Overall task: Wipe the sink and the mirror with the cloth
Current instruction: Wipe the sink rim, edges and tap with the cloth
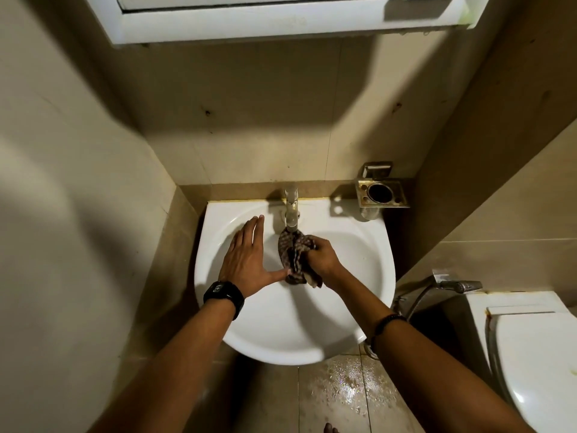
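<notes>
We look down into a narrow bathroom corner lined with beige tiles, where a white wash basin [352, 245] fills the centre of the frame. At the top edge we see the white frame of a wall cabinet [249, 25]; whether its front carries the mirror we cannot tell from this angle. A chrome tap [291, 210] stands at the back middle of the basin, its spout pointing down into the bowl.

Just below the spout we see the checked cloth [293, 256], bunched up and hanging inside the bowl. Our right hand [324, 256] grips it with the fingers curled tightly around the fabric. Our left hand [246, 260] lies open on the left slope of the basin, fingers stretched out and close together, the thumb reaching right until it touches the cloth. A black wristwatch [224, 295] sits on the left wrist, and a dark bracelet [388, 321] on the right forearm.

To the upper right of the basin a metal tumbler holder [382, 192] is fixed to the wall. At the right edge we see a white toilet [537, 354] with a chrome hand sprayer [459, 285] beside it. The floor tiles [346, 392] at the bottom are wet.
</notes>
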